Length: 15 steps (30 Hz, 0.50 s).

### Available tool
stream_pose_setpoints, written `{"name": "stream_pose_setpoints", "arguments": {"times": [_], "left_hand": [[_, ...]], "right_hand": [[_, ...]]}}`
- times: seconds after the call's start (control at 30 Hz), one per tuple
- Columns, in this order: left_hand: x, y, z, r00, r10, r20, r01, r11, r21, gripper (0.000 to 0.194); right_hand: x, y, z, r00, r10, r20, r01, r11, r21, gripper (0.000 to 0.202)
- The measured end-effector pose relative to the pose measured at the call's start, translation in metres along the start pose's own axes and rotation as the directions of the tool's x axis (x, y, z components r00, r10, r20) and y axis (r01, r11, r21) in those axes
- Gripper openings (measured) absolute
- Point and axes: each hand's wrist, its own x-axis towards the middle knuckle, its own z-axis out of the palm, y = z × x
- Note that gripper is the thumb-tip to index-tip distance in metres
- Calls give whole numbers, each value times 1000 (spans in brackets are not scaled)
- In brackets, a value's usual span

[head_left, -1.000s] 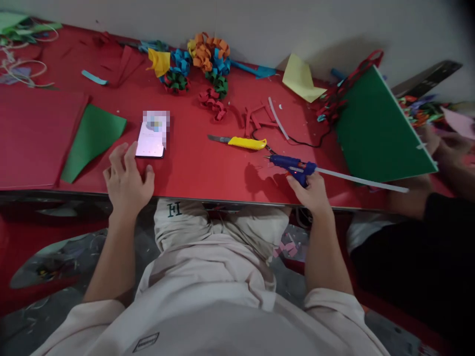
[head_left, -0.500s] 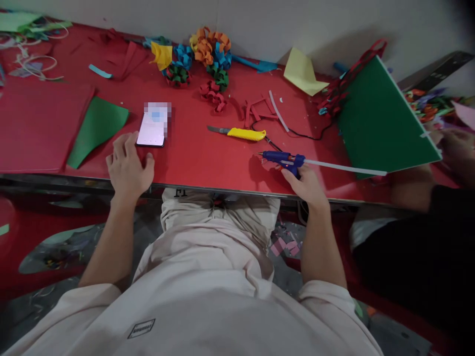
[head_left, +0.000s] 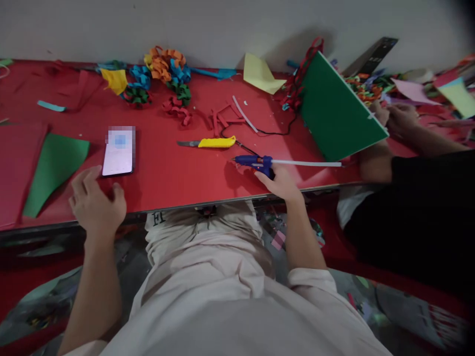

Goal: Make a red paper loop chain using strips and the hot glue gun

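Observation:
My left hand (head_left: pixel 97 201) rests at the table's front edge, fingers spread and holding nothing, just below a lit phone (head_left: pixel 119 151). A curved green sheet (head_left: pixel 55 168) lies left of the phone. My right hand (head_left: pixel 282 182) is wrapped round the handle of a blue glue gun (head_left: pixel 260 163), whose nozzle points left. A long white glue stick (head_left: pixel 306 163) sticks out of its back. Between the phone and the gun lies a yellow cutter (head_left: pixel 217 143) with its blade out to the left.
Curled paper chains (head_left: pixel 166 64) lie along the wall on the red table (head_left: pixel 166 183). A green board (head_left: pixel 334 109) leans at the right. Beyond it are a co-worker's hands (head_left: pixel 399 116). Red strips (head_left: pixel 226 118) and a pale yellow sheet (head_left: pixel 260 74) lie behind the cutter.
The view has turned to the right, so the table's things appear further left. My left hand stays open near the phone, and my right hand still holds the glue gun.

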Motion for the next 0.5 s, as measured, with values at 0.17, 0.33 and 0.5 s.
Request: {"name": "stream_pose_setpoints", "arguments": {"times": [0.17,0.33,0.5], "left_hand": [[16,0,-1,1000,-27,0,27,998,-60,68],[98,18,12,963,-142,231,137,990,40,82],[169,43,35,902,-228,366,192,972,133,111]], "right_hand": [[-3,-1,0,997,-4,-79,6,1000,15,44],[-2,1,4,995,-13,-98,14,1000,8,43],[-2,2,5,991,-46,-127,46,999,-2,42]]}}
